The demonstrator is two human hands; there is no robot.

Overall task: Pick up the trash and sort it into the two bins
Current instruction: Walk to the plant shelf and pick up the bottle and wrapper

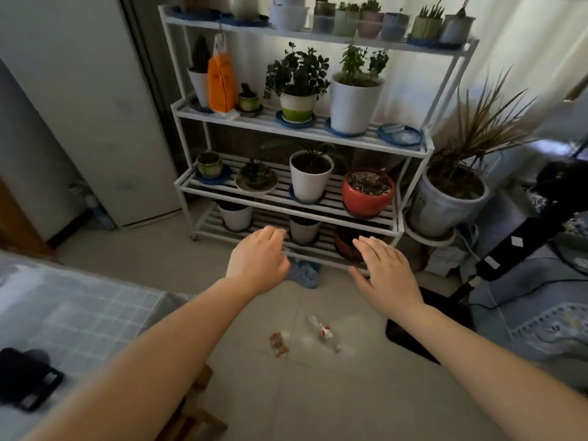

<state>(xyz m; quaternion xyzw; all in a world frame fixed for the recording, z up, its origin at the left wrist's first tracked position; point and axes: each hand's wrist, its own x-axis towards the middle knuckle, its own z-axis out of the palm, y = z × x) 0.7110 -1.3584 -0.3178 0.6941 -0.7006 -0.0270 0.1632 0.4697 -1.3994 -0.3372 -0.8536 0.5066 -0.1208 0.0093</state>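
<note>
On the pale tiled floor lie a crushed clear plastic bottle (323, 331) with a red-and-white label and, to its left, a small brown wrapper (278, 344). A crumpled blue cloth (304, 273) rests on the floor at the foot of the plant rack. My left hand (258, 259) and my right hand (386, 271) are both stretched forward, palms down, above the floor and well beyond the trash. Neither hand holds anything; the fingers are loosely spread. No bins are in view.
A white tiered plant rack (299, 128) with several pots stands ahead. A large potted plant (445, 202) stands to its right. A black stand (509, 249) and a dark mat (420, 332) are at the right, a bed with checked sheet (70, 313) at the left, a wooden stool (194, 418) below.
</note>
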